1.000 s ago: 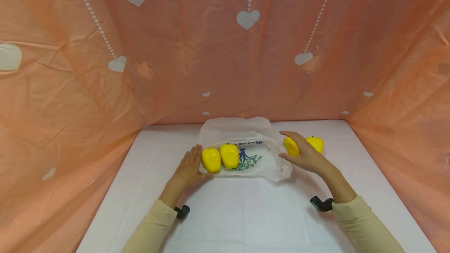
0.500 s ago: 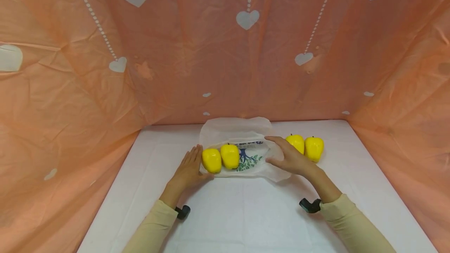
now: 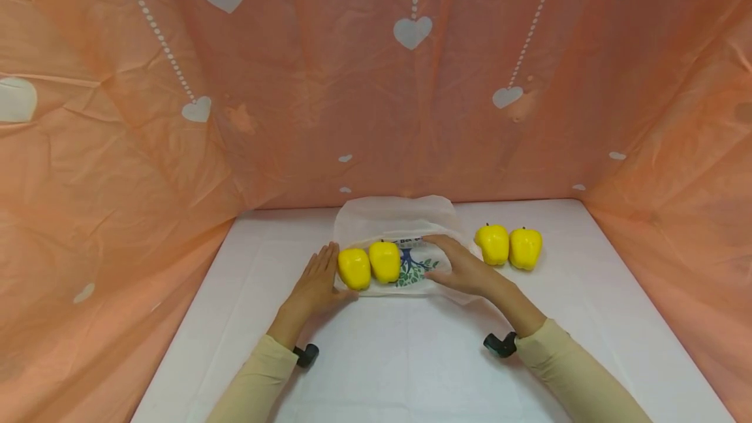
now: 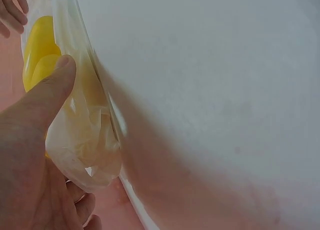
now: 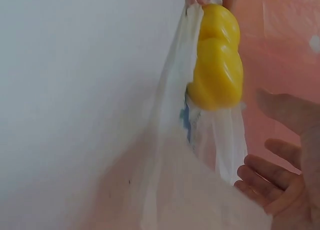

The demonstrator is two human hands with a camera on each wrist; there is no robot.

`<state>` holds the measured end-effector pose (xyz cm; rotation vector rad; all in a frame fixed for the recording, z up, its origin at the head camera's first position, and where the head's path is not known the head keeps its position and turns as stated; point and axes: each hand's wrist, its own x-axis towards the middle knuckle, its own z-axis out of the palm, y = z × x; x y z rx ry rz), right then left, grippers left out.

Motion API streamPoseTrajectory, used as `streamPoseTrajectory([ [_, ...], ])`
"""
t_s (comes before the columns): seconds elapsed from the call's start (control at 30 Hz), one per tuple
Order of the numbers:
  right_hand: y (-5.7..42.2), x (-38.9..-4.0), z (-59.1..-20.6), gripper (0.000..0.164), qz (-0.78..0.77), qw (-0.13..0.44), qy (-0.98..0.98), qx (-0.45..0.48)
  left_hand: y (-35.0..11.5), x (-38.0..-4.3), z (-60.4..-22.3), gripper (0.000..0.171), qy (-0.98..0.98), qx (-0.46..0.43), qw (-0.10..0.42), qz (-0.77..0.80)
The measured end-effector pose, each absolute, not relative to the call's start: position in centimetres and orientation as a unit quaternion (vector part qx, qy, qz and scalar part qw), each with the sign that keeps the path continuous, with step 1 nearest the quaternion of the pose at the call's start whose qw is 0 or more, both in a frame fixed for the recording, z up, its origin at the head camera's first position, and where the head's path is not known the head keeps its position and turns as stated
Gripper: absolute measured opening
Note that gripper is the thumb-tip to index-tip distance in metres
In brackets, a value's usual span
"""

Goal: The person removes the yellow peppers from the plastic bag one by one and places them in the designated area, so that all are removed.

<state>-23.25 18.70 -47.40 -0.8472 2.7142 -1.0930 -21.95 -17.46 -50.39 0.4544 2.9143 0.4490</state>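
Observation:
Two glossy yellow apples (image 3: 384,262) sit side by side at the left end of a thin white plastic bag (image 3: 399,211) with a tree print. My left hand (image 3: 314,286) lies along the left side of the leftmost apple (image 3: 354,269), fingers straight. In the left wrist view its thumb (image 4: 55,82) is over the bag's edge, close to an apple. Over the right part of the bag is my right hand (image 3: 464,269), fingers and thumb apart, nothing between them. The right wrist view shows its palm (image 5: 295,185) facing the apples across a gap.
Two more yellow apples (image 3: 492,244) (image 3: 525,248) stand together on the white tabletop (image 3: 405,358), right of the bag. An orange cloth (image 3: 376,116) with white hearts hangs behind the table and on both sides.
My right hand has moved left from the two apples on the right to over the bag, leaving both of them in sight. My left hand and the apples on the bag have stayed put.

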Motion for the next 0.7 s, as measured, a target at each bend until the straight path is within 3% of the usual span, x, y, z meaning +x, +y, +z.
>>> streamPoseTrajectory([
  [0.7,14.0,-24.5,-49.4,0.08,-0.378,0.061,0.88,-0.28,-17.5,-22.0,-50.3,0.118,0.973,0.152,0.081,0.153],
])
